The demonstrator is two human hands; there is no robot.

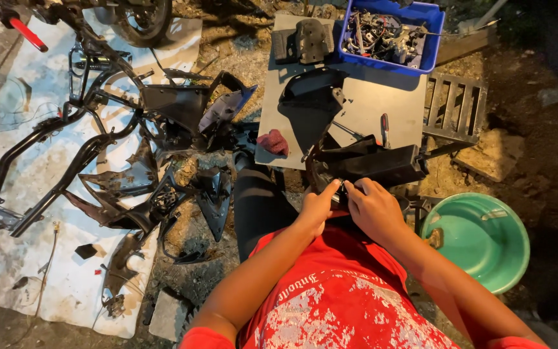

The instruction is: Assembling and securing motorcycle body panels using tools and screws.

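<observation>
1. A black plastic part [369, 165] is sitting under both hands, showing plain dark panels.
2. A blue crate [421, 39] is holding grey and black metal bits.
3. A green basin [485, 236] is glowing pale mint inside.
4. A white sheet [8, 258] is lying dirty and smudged under a black frame [46, 168].
5. A red grip [28, 33] is showing bright on the handlebar.
6. A dark red rag [272, 142] is resting on a grey board [382, 106].
7. The red shirt [337, 297] is bearing a cracked white print.

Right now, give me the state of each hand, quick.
Left hand: fingers pinched shut on the near edge of the black plastic part.
Right hand: fingers curled, gripping the same edge beside it.
</observation>
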